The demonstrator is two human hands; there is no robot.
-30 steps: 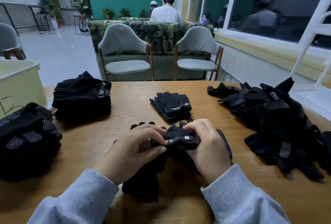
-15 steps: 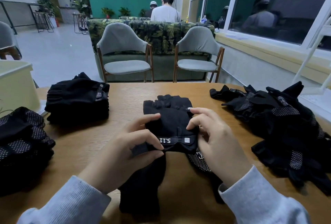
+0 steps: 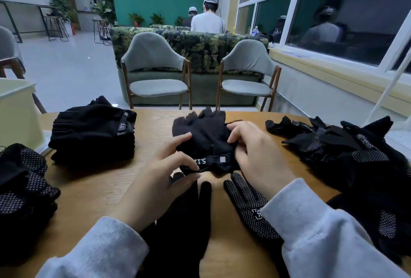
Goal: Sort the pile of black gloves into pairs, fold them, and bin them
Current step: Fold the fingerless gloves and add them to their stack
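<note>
A soft black fingerless glove pair (image 3: 205, 142), knit and matte with a stiff wrist strap printed "5.11", lies at the middle of the wood-grain table (image 3: 224, 253), its short finger stubs pointing away from the person. The left hand (image 3: 160, 180) pinches the strap end at the near left corner between thumb and forefinger, the other fingers resting along the glove's left edge. The right hand (image 3: 255, 153) curls its fingers over the glove's right edge, gripping the fabric, wrist low on the table. Under the forearms lie a plain black full-finger glove (image 3: 189, 228) and a dotted-palm glove (image 3: 249, 206) with white grip dots. To the right sprawls the loose unsorted pile (image 3: 347, 151), tangled and dot-patterned. On the left sit a neat folded stack (image 3: 93, 133) of strap gloves and, nearer, a dotted stack (image 3: 22, 186). A pale bin (image 3: 15, 111) stands at the table's left edge. Two grey chairs (image 3: 155, 73) face the far side.
</note>
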